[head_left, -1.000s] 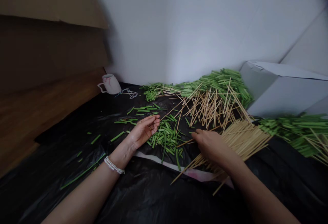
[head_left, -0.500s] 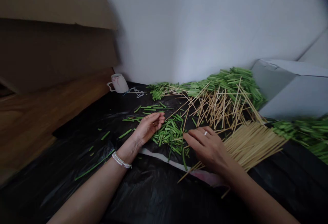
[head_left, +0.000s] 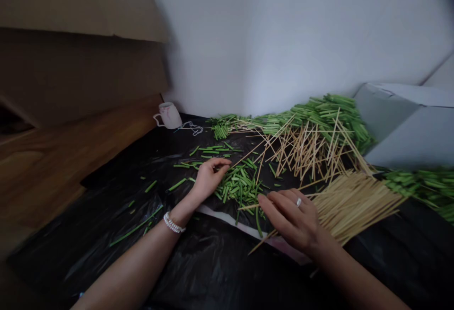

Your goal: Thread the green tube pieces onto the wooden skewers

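Note:
My left hand [head_left: 212, 175] hovers at the left edge of a pile of short cut green stems [head_left: 238, 184]. Its thumb and fingertips come together in a pinch, and whatever may be between them is hidden. Right of the pile, my right hand [head_left: 292, 217] is closed on a thin bamboo skewer [head_left: 248, 207], whose tip points left over the stems. Beneath and beyond that hand lies a thick bundle of bare skewers [head_left: 358, 201]. Behind it, many skewers [head_left: 301, 151] lie crisscrossed, with green stem pieces [head_left: 329, 111] massed at their far ends.
Black plastic sheeting [head_left: 198, 267] covers the work surface. A white mug [head_left: 169, 116] and a tangled cord [head_left: 194, 128] are at the back left. A cardboard box [head_left: 81, 68] rises on the left, a pale box [head_left: 411, 125] on the right. More green stems [head_left: 425, 187] lie far right.
My left fingers have drawn together into a pinch. A skewer now sticks out leftward from my right fingers, clearly visible over the stems. The view has shifted slightly.

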Demonstrator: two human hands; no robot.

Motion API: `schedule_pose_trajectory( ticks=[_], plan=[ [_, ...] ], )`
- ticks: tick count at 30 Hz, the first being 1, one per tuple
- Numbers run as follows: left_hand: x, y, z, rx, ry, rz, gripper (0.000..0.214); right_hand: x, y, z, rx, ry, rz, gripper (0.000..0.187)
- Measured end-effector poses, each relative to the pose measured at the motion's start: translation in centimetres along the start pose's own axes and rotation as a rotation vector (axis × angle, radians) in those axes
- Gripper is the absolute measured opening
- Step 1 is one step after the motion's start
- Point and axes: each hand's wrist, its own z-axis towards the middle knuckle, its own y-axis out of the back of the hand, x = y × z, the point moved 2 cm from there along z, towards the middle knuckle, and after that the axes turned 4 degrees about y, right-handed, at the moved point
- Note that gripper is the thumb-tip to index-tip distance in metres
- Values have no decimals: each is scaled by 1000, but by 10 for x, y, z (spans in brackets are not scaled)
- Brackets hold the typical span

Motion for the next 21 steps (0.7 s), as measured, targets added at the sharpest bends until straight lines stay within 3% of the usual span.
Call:
schedule_pose_trajectory(
  ticks=[2, 6, 10, 13, 16, 21],
  plan=[
    [7, 10, 7, -105, 7, 61, 20, 0, -6, -4, 49, -27, 13, 49],
    [24, 28, 19, -199, 33, 316, 37, -2, -16, -11, 125, -46, 32, 50],
    [44, 42, 24, -166, 208, 628, 53, -2, -20, -10, 166, -34, 7, 45],
    [53, 50, 26, -115, 303, 739, 53, 1, -21, -7, 219, -28, 2, 42],
    [49, 51, 23, -27, 260, 643, 42, 6, -25, -6, 300, 3, 22, 38],
    [21, 48, 14, 158, 197, 113, 37, 12, -40, -13, 490, 37, 72, 35]
  ],
)
